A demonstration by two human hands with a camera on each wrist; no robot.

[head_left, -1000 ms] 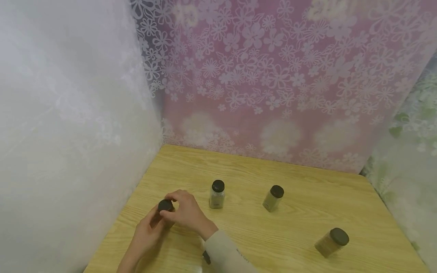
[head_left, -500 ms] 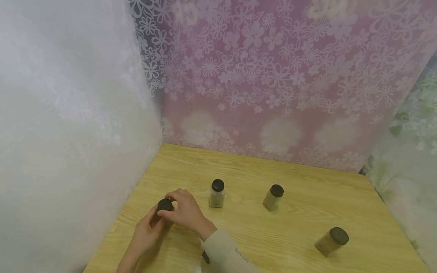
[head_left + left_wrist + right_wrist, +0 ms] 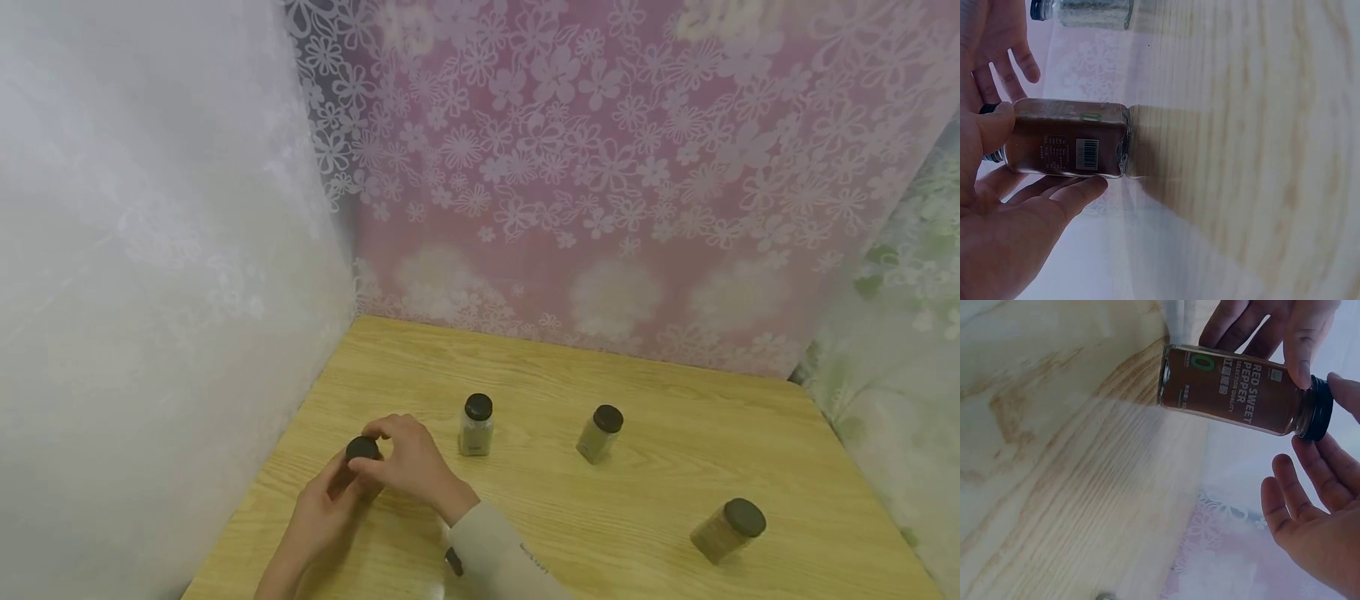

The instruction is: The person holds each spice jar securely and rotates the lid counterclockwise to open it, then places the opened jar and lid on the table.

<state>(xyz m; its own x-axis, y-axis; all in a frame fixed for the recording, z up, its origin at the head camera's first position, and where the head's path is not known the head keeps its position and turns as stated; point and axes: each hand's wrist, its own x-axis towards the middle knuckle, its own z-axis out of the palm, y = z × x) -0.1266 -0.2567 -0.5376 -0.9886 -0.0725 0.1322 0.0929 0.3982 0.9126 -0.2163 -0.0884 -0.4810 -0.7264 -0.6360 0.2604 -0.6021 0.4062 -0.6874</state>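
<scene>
A clear jar (image 3: 1229,390) of red-brown powder, labelled "RED SWEET PEPPER", stands upright on the wooden table at the left. My left hand (image 3: 322,510) grips its body from the near left side. From the right, my right hand (image 3: 414,465) pinches the black lid (image 3: 363,450) between thumb and fingers. In the right wrist view the lid (image 3: 1317,409) sits on the jar's neck. The left wrist view shows a barcode on the jar's (image 3: 1066,140) other side. In the head view, the hands hide most of its body.
Three more black-lidded spice jars stand on the table (image 3: 585,533): one just right of the hands (image 3: 477,439), one farther right (image 3: 597,444), one at the near right (image 3: 718,537). A small dark object (image 3: 453,562) shows beside the right sleeve. Patterned cloths hang around the table.
The right thumb shifts slightly at the lid's edge. Both hands keep their place at the jar, and the other jars stay where they were.
</scene>
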